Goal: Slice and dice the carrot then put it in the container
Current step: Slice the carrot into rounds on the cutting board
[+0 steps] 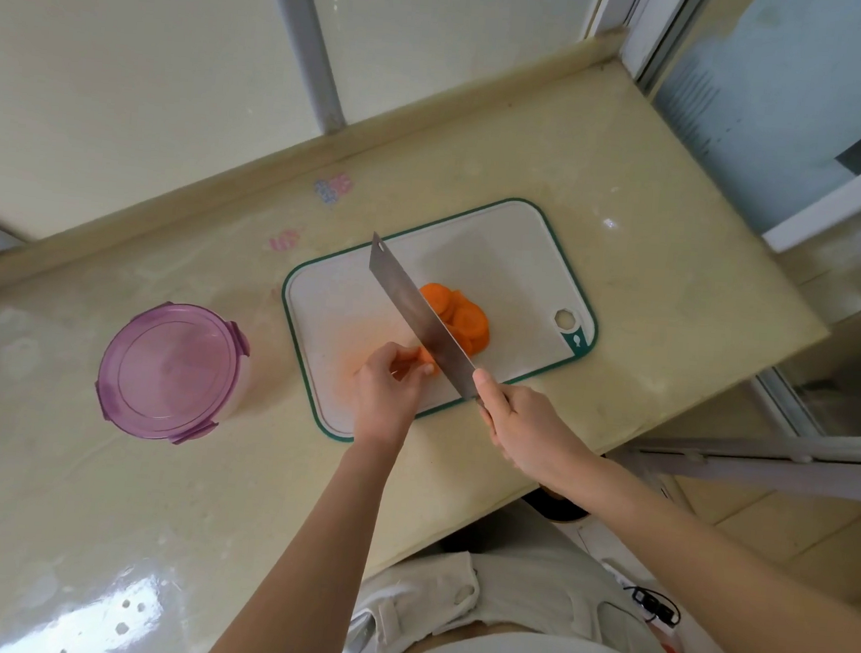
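Left hand pinches orange carrot stub on white green-rimmed cutting board | right hand grips steel cleaver, blade beside stub | round carrot slices piled right of blade | purple-lidded round container left on tabletop, lid on.

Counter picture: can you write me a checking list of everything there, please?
Surface: pale glossy counter, faint stains.
Job's things: carrot slices piled on the white cutting board; carrot stub against the cleaver; container left of the board, purple lid on.
Clutter: small pink stickers on the counter.
Hands: left hand pinches the stub; right hand grips the cleaver's handle.
Cables: thin black cable by the person's clothing.
Surroundings: frosted window behind the counter.
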A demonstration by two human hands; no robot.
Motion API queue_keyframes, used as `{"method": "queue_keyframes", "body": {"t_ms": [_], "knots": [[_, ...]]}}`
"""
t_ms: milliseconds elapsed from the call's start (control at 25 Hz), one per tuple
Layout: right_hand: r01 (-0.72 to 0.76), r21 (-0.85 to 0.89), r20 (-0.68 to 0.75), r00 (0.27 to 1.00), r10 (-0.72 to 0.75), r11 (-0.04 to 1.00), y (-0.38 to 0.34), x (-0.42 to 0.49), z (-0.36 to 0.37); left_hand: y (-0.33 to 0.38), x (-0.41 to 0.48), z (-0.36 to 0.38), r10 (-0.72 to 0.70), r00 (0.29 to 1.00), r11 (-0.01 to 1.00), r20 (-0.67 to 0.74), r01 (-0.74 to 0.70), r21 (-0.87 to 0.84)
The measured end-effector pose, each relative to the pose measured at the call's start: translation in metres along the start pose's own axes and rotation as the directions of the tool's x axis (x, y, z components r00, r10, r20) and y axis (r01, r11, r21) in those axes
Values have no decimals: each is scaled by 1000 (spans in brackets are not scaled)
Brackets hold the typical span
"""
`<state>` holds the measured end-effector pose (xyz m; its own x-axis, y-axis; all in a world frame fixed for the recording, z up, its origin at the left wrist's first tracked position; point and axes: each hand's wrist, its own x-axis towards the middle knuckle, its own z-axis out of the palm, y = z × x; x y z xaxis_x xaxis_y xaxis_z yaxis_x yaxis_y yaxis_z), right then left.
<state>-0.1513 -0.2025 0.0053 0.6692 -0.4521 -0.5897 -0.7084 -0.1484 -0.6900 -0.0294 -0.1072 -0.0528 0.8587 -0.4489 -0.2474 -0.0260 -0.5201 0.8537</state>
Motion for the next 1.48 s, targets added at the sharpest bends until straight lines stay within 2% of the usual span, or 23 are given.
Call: {"method": "queue_keyframes", "body": {"t_ms": [200, 520, 760, 920, 1240, 1480], "knots": [[-9, -19, 9, 1000, 10, 1000, 1, -6, 1, -1, 0, -1, -20, 1000, 1000, 8, 20, 8], [12, -76, -55, 998, -16, 997, -8, -5, 11, 0, 1, -1, -8, 1000, 1000, -2, 8, 27], [3, -57, -44, 999, -5, 998, -8, -5, 8, 1, 1, -5, 3, 1000, 999, 18, -2, -42], [13, -63, -34, 999, -16, 998, -9, -5, 7, 1, 1, -6, 45, 999, 999, 2, -45, -32], [16, -137, -52, 998, -24, 990, -13, -6, 9, 3, 2, -4, 11, 1000, 999, 4, -11, -35], [20, -117, -55, 998, -26, 993, -21, 3, 14, 1, 2, -3, 30, 999, 1000, -11, -30, 1]]}}
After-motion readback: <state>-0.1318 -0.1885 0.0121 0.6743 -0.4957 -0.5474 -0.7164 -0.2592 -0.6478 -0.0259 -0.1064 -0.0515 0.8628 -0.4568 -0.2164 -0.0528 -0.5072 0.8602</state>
